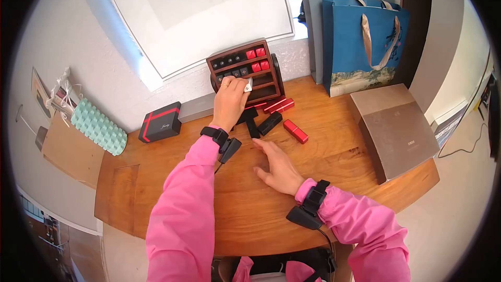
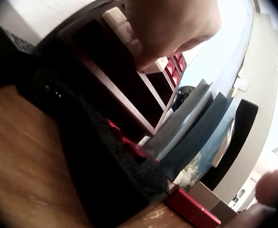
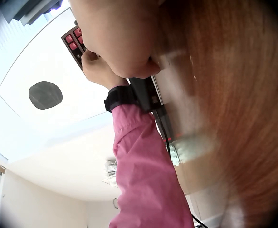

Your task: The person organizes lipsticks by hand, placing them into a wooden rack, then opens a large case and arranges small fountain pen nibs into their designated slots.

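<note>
A dark wooden tiered rack (image 1: pixel 273 61) stands against the wall with black and red square-ended lipstick tubes in its upper rows. At its third tier, my left hand (image 1: pixel 231 99) pinches a small white square-ended tube (image 1: pixel 249 85). Close beside those fingers, the left wrist view shows a row of white pieces (image 2: pixel 124 31) in the rack. My right hand (image 1: pixel 280 169) lies low over the tabletop with relaxed fingers and nothing in it. Just beyond its fingertips are a black tube (image 1: pixel 270 124) and a red tube (image 1: pixel 296 131). Red striped tubes (image 1: pixel 280 105) lie by the rack's foot.
A black box with red ribbon (image 1: pixel 160 122) and a long grey box (image 1: pixel 197 110) sit left of the rack. On the right are a large brown box (image 1: pixel 399 130) and a blue paper bag (image 1: pixel 360 47). A green textured cylinder (image 1: pixel 99 127) stands far left.
</note>
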The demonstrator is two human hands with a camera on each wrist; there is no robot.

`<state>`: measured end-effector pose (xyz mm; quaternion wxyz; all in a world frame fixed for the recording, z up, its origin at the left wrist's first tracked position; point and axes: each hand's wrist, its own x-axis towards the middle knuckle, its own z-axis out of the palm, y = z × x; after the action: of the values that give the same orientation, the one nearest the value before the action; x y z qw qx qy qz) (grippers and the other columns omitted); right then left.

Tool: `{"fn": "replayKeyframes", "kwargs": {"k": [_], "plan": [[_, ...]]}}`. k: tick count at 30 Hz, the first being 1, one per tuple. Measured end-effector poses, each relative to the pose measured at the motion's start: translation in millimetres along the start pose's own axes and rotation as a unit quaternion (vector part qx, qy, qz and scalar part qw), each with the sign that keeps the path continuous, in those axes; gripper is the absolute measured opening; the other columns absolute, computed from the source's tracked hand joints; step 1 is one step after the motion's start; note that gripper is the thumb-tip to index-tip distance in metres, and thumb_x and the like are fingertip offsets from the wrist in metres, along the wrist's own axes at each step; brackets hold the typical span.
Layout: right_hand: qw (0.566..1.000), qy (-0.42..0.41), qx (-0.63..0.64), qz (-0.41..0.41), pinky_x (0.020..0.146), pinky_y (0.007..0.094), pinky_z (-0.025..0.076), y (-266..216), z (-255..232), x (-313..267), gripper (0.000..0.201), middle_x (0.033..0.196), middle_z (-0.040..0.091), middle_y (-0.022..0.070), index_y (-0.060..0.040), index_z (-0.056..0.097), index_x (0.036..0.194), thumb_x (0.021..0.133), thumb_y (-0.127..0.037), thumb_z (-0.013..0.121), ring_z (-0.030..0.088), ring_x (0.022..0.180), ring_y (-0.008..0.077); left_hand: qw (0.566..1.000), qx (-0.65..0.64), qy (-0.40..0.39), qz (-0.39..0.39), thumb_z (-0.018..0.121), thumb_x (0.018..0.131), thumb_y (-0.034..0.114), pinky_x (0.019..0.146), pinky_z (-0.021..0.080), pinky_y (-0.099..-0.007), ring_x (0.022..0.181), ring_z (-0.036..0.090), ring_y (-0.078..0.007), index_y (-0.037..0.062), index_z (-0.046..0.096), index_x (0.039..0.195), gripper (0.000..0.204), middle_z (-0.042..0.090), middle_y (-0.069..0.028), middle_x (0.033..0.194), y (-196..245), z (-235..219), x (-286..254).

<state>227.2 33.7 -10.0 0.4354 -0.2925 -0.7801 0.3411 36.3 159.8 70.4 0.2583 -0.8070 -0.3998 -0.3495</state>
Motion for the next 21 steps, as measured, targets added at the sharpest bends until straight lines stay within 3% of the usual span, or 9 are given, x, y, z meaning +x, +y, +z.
{"fn": "replayKeyframes", "kwargs": {"k": [5,7,8,10,11,14,19,21], "plan": [[1.0,0.003,-0.013,-0.006,0.106,0.0466,0.042,0.6,-0.1,-0.4,0.066,0.13,0.053,0.0259,0.0013,0.041,0.142,0.084,-0.01,0.07,0.051,0.123,0.0438,0.995,0.095,-0.01,-0.039,0.078,0.078,0.011,0.082,0.051,-0.0412,0.097,0.062,-0.0313,0.0089,0.065,0.12,0.045,0.067,-0.0109,0.104,32.1,-12.3,2.4],[1.0,0.0,-0.012,-0.009,0.106,0.0467,0.042,2.2,0.6,-0.4,0.065,0.13,0.053,0.0258,0.001,0.042,0.142,0.084,-0.01,0.07,0.051,0.123,0.0438,0.994,0.061,-0.07,-0.051,0.072,0.083,0.018,0.069,0.053,-0.0426,0.082,0.066,-0.0319,0.0132,0.063,0.13,0.048,0.068,-0.0127,0.094,37.5,-8.5,-3.0],[1.0,-0.001,-0.014,-0.011,0.106,0.0469,0.042,2.5,1.0,-0.4,0.065,0.13,0.053,0.0256,0.0008,0.042,0.141,0.084,-0.01,0.07,0.05,0.123,0.0439,0.994,0.063,-0.07,-0.053,0.072,0.083,0.018,0.069,0.053,-0.0426,0.082,0.066,-0.0319,0.0132,0.063,0.13,0.048,0.068,-0.0127,0.094,37.2,-7.2,-4.7],[1.0,-0.005,-0.012,-0.01,0.106,0.0469,0.042,0.9,0.4,-0.3,0.064,0.129,0.053,0.0255,0.0007,0.042,0.141,0.084,-0.01,0.07,0.05,0.123,0.0439,0.97,0.08,-0.196,-0.117,0.066,0.088,0.022,0.059,0.053,-0.0455,0.067,0.067,-0.0344,0.0171,0.057,0.14,0.053,0.069,-0.014,0.08,33.4,-2.5,-6.2],[1.0,-0.006,-0.011,-0.007,0.107,0.0469,0.041,0.1,-0.5,0.1,0.064,0.129,0.054,0.0253,0.0006,0.043,0.141,0.084,-0.01,0.07,0.05,0.124,0.0438,0.964,0.075,-0.217,-0.135,0.066,0.088,0.023,0.06,0.054,-0.0478,0.065,0.068,-0.0367,0.0193,0.049,0.149,0.063,0.068,-0.0158,0.071,27.3,-2.4,-5.3],[1.0,-0.011,-0.013,-0.005,0.107,0.0463,0.041,1.4,-0.4,0.2,0.063,0.129,0.054,0.0247,0.0003,0.043,0.14,0.084,-0.01,0.07,0.05,0.124,0.0431,0.949,0.075,-0.261,-0.159,0.067,0.087,0.022,0.062,0.055,-0.0479,0.067,0.068,-0.0365,0.0197,0.043,0.153,0.07,0.069,-0.0165,0.072,29.1,-4.1,-3.5],[1.0,-0.007,-0.014,-0.014,0.106,0.0452,0.042,2.0,0.1,-0.8,0.061,0.127,0.055,0.0231,0.0001,0.045,0.139,0.084,-0.01,0.07,0.051,0.122,0.0416,0.952,0.053,-0.254,-0.164,0.068,0.087,0.02,0.064,0.054,-0.0486,0.068,0.068,-0.0367,0.0235,0.039,0.155,0.075,0.067,-0.0164,0.07,30.3,-15.5,-9.5],[1.0,-0.005,-0.013,-0.015,0.105,0.045,0.042,1.3,0.2,-1.0,0.06,0.126,0.056,0.0224,0.0001,0.046,0.138,0.084,-0.009,0.069,0.051,0.121,0.0412,0.963,0.01,-0.215,-0.163,0.068,0.088,0.019,0.061,0.051,-0.0468,0.063,0.064,-0.0353,0.0219,0.047,0.15,0.066,0.065,-0.0136,0.068,31.2,-26.3,-17.0]]}}
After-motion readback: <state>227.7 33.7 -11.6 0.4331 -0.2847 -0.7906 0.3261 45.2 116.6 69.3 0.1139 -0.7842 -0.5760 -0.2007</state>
